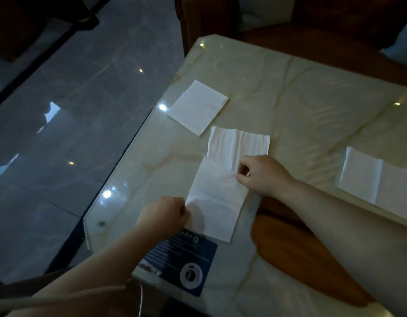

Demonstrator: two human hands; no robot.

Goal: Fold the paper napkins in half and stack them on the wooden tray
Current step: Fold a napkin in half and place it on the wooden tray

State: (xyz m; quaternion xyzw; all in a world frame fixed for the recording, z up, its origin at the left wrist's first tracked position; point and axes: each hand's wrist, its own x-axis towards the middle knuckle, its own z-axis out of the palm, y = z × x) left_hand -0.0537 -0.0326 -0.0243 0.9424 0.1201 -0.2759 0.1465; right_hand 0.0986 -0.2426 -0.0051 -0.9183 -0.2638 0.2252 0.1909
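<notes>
Between both hands' fingers (240, 172) — napkin (215, 202), edges pinched.

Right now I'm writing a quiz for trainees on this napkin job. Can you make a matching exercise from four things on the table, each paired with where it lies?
Things:
1. held napkin
2. far napkin
3. right-side napkin
4. dark printed card

Places:
A. near the table's right edge, lying open with a centre crease
B. at the near edge, under the left forearm
C. beside the left edge, far from the person
D. pinched between left hand and right hand

Pairs: 1-D, 2-C, 3-A, 4-B
</notes>
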